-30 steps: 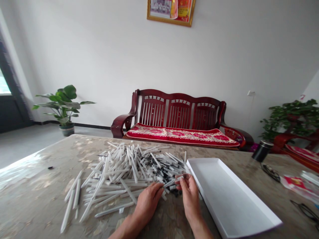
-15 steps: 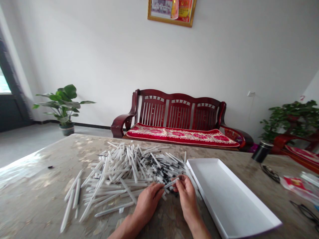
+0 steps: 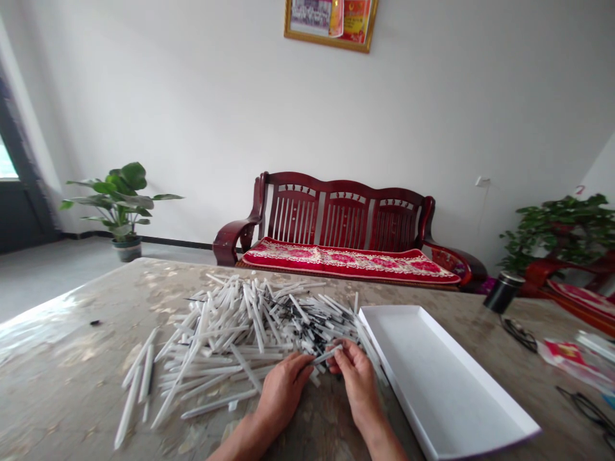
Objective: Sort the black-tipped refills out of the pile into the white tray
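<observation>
A loose heap of thin white plastic tubes (image 3: 240, 342), many with black parts, lies on the table. Most of the black pieces gather near my hands. My left hand (image 3: 283, 390) and my right hand (image 3: 355, 384) meet at the heap's near right side. Between their fingertips is one short white tube (image 3: 327, 355), pinched at a slant. Several more white tubes lie apart at the heap's left. A shallow white rectangular tray (image 3: 442, 378) sits just right of my right hand, and its inside shows nothing.
The mottled stone-look tabletop (image 3: 72, 358) extends left. Farther right are a black canister (image 3: 503, 292), a pair of glasses (image 3: 519, 334), a red-and-white packet (image 3: 567, 360) and another pair of glasses (image 3: 583, 410). Beyond the table's far edge stands a red wooden sofa (image 3: 346, 218).
The short white tube has shifted slightly lower and is now held at a flatter slant between my fingers. The heap and tray stay in place; the whole view has shifted only slightly.
</observation>
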Tool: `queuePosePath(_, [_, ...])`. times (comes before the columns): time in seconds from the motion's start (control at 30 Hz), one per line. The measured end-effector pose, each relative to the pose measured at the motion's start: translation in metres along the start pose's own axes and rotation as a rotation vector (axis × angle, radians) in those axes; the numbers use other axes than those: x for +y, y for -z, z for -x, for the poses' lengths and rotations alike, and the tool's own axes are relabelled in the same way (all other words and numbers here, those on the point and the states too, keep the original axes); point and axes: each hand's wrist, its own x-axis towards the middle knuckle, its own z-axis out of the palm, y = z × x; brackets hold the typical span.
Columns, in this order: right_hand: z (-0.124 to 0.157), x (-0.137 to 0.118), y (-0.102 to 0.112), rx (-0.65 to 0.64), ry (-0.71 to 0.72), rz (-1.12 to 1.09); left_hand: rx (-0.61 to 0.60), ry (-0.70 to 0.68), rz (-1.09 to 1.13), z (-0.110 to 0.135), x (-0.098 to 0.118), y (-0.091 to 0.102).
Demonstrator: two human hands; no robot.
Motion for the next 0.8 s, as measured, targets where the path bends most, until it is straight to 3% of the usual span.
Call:
queuePosePath(0.43, [0.001,0.003,0.000,0.016,-0.093,-0.051,0.040,-0.028,-0.197,0.004,0.002,0.001])
queuePosePath(0.8, [0.002,0.012,-0.001,0.009,-0.160,-0.086,0.084,-0.164,-0.344,0.006,0.001,0.006])
